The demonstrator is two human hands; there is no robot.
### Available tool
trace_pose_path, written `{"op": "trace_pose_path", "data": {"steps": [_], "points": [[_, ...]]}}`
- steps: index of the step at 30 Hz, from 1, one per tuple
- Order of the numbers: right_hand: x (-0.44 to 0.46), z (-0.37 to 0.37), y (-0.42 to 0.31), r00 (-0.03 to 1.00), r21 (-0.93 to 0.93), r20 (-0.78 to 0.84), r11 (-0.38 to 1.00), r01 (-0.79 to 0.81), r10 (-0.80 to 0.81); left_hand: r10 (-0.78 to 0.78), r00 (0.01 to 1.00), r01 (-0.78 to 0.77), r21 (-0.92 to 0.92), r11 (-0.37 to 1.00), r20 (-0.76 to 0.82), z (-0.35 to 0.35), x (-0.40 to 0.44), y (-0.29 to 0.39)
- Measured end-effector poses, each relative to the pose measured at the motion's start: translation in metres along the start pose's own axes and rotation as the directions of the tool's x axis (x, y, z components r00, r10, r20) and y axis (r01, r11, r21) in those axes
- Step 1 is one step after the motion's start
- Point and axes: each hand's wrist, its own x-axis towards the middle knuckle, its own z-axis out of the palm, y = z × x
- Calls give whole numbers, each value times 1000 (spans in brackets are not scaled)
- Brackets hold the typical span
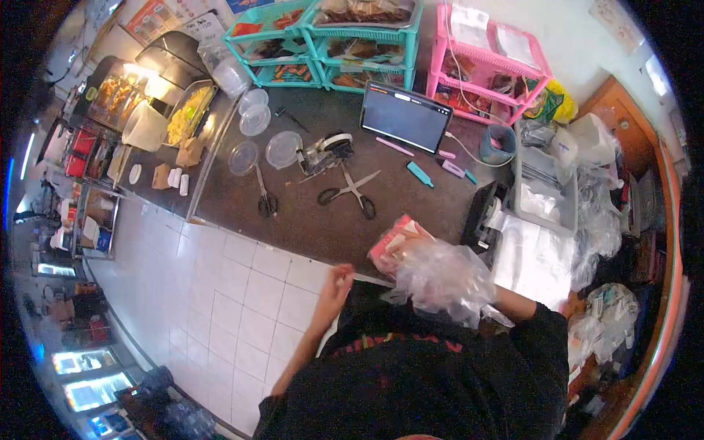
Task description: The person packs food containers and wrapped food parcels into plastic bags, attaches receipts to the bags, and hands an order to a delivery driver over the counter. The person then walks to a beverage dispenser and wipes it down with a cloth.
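My right hand, mostly hidden behind a crumpled clear plastic bag (447,282), is at the front edge of the dark counter (308,235). The bag lies over and around it, and its fingers cannot be made out. Touching the bag is a pink and white packet (400,238) on the counter edge. My left hand (339,279) is raised just off the edge, left of the packet, with its fingers curled together and nothing visible in them. Open scissors (350,192) and a second pair of scissors (264,194) lie farther back on the counter.
A tablet (405,117) stands at the back, with pens and a teal marker (419,174) before it. Round plastic lids (284,149) and a tape dispenser (323,154) are left of it. Teal racks (323,81) and a pink rack (484,103) line the wall. A grey tray (546,220) stands right.
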Motion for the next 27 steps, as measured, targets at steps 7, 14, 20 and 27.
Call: {"op": "trace_pose_path", "data": {"steps": [7,14,20,27], "points": [[88,14,20,843,-844,536,-52,534,-37,105,965,82,-651,755,242,10,85,45],[89,-38,58,902,-864,-52,473,175,-429,14,987,128,-845,519,158,73,85,3],[57,-34,59,970,-926,-71,-347,-150,-232,-5,922,357,-845,398,387,-2,98,-77],[59,-46,110,940,-985,170,-25,170,-297,-43,906,206,-350,914,421,31,174,-28]]}}
